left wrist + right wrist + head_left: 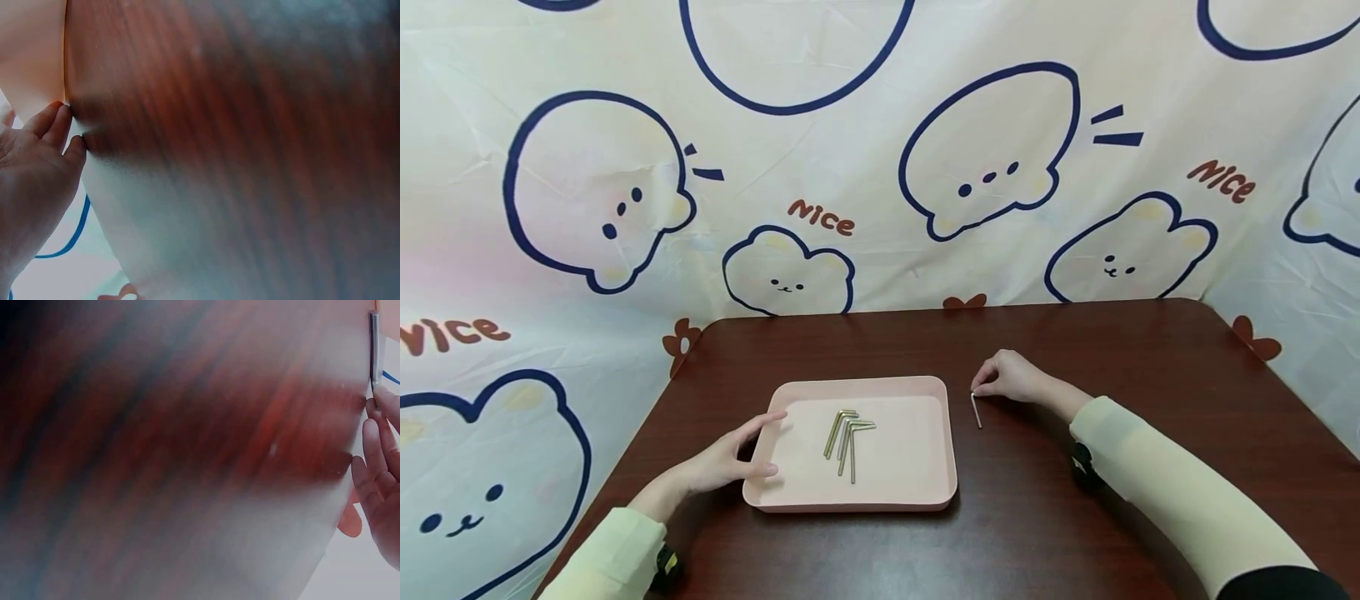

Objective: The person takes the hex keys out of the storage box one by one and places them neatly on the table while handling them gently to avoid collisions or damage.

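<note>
A pale pink tray (910, 450) lies on the table. Inside it, several L-shaped hex keys (852, 450), brassy and silver, overlap in a loose cluster left of the middle. My left hand (718, 460) rests at the tray's left side, its thumb and index finger spread over the rim. In the left wrist view, other fingers (57, 125) reach down beside the tray's edge. Just right of the tray, my right hand (1011, 377) pinches a silver hex key (976, 411) by its upper end, with the long arm slanting down toward the tray's near side.
The dark brown wooden table (1037, 533) runs back to a cartoon-printed cloth (880, 167), which also hangs along both sides. Bare tabletop shows around the tray, on the right and in front.
</note>
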The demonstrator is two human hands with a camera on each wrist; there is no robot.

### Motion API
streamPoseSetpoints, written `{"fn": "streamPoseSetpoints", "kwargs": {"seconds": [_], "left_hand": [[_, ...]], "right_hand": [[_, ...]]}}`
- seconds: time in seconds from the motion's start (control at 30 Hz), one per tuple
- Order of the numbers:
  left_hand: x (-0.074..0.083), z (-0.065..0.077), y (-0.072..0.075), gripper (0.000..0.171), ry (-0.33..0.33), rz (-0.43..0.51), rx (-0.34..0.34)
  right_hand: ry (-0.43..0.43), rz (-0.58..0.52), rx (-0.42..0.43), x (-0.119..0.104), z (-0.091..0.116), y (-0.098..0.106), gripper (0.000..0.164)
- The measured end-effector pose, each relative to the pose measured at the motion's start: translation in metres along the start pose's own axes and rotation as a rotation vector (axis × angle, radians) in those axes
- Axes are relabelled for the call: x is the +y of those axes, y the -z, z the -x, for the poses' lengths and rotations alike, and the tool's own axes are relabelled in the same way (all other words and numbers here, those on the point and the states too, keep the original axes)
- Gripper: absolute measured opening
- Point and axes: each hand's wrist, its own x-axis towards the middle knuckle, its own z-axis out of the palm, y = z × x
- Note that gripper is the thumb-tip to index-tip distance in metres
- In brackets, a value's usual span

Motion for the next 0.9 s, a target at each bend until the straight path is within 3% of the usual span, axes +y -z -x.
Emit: {"fn": "streamPoseSetpoints", "kwargs": {"seconds": [0.4,0.9], "left_hand": [[0.0001,0.0000,0.0007,0.078,0.005,0.024,-0.003],[-0.0007,0.0011,0.0007,0.077,0.016,0.053,-0.007]], "right_hand": [[-0.025,0.022,0.004,-0.0026,-0.0003,0.0004,0.007],[-0.085,0.018,-0.062,-0.0102,-0.0007,0.0033,0.006]]}}
